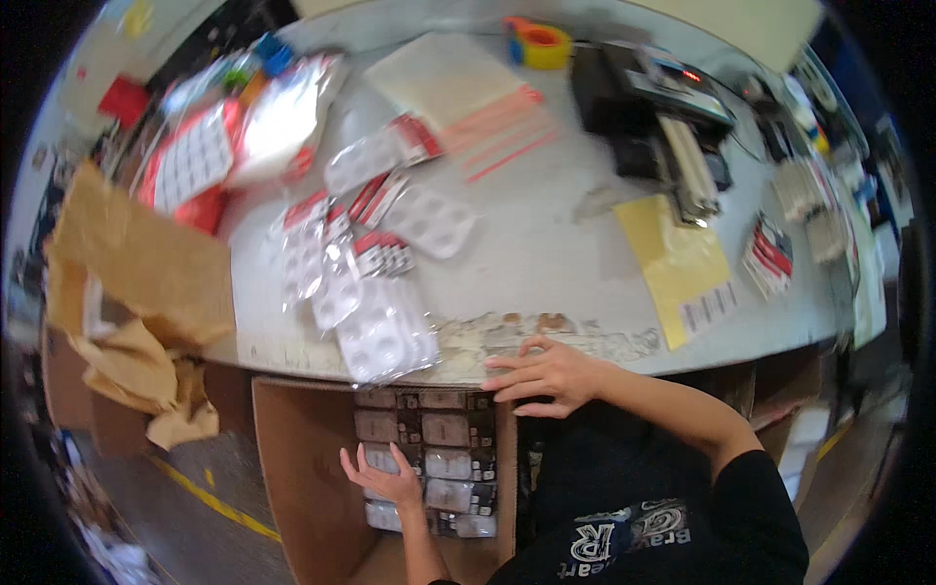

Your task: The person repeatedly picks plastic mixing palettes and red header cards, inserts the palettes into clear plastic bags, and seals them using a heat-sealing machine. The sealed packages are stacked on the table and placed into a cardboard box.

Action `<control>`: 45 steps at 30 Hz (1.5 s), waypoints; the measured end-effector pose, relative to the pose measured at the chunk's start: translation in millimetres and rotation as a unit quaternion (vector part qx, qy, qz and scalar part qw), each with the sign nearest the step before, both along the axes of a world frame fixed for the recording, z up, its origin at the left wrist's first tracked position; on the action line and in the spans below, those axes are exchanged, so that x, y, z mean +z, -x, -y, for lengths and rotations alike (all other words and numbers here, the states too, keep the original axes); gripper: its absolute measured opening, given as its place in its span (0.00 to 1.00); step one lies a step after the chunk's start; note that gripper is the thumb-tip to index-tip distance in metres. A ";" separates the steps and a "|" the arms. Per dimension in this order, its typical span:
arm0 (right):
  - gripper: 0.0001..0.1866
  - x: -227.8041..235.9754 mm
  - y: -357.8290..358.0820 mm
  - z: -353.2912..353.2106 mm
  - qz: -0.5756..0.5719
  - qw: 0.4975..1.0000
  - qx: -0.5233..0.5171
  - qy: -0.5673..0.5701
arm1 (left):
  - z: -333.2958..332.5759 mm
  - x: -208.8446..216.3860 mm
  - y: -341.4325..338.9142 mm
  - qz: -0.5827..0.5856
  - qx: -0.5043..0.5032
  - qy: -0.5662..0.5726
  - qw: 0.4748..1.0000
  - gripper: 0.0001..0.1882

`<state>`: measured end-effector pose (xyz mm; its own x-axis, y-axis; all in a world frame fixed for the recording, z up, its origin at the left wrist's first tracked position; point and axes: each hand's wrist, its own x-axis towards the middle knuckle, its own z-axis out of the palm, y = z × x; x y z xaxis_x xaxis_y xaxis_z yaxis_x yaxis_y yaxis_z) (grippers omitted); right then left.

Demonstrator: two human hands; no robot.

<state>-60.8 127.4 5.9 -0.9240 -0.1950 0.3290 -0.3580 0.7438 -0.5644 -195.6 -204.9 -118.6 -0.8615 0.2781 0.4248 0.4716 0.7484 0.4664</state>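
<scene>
The left hand (385, 478) spreads over the brown cardboard box (304, 468). The right hand (548, 378), fingers parted, is at the pale-grey tabletop's (546, 258) near edge.

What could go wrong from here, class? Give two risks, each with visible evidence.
First, the clear plastic packs lie at the front edge of the table, beside the open cardboard box, so a nudge might tip some in. Second, the right hand is close to the worn patch, which might scratch it if rough.
</scene>
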 end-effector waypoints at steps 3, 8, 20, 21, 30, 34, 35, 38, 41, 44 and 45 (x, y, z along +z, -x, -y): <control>0.11 7.1 -53.6 5.1 -0.099 0.988 -0.119 0.004 | -78.3 80.0 -9.4 -0.034 -0.099 -0.131 0.986 0.25; 0.13 9.5 -260.0 22.5 -0.048 0.850 -0.523 -0.034 | -190.4 123.8 -68.5 -0.012 -0.403 -0.032 0.915 0.16; 0.26 -85.1 -594.3 429.0 0.349 -0.133 -0.858 0.352 | -365.3 178.0 -370.2 -0.057 -0.800 0.139 0.580 0.17; 0.31 -110.3 -582.6 436.1 0.352 -0.127 -0.832 0.410 | -364.1 179.8 -395.0 -0.054 -0.814 0.154 0.557 0.17; 0.70 -209.6 -469.1 405.3 0.368 -0.053 -0.848 0.377 | -350.1 171.4 -478.7 -0.099 -0.794 0.300 0.520 0.18; 0.66 -236.5 -478.1 418.9 0.398 -0.089 -0.857 0.316 | -343.8 171.0 -475.2 -0.107 -0.801 0.328 0.489 0.18; 0.65 -242.6 -480.7 421.4 0.434 -0.100 -0.857 0.258 | -340.8 172.5 -475.4 -0.097 -0.809 0.335 0.473 0.18; 0.64 -251.2 -485.8 430.0 0.377 -0.068 -0.853 0.356 | -331.1 179.7 -477.7 -0.085 -0.801 0.337 0.488 0.18; 0.63 -252.1 -495.8 431.4 0.412 -0.070 -0.827 0.375 | -324.5 184.6 -474.0 -0.070 -0.808 0.330 0.483 0.18; 0.61 -244.7 -512.4 431.2 0.388 -0.026 -0.847 0.363 | -321.7 187.8 -458.7 -0.055 -0.818 0.320 0.475 0.18; 0.62 -241.5 -518.0 431.6 0.265 -0.017 -0.897 0.354 | -320.6 188.4 -452.7 -0.080 -0.828 0.304 0.464 0.18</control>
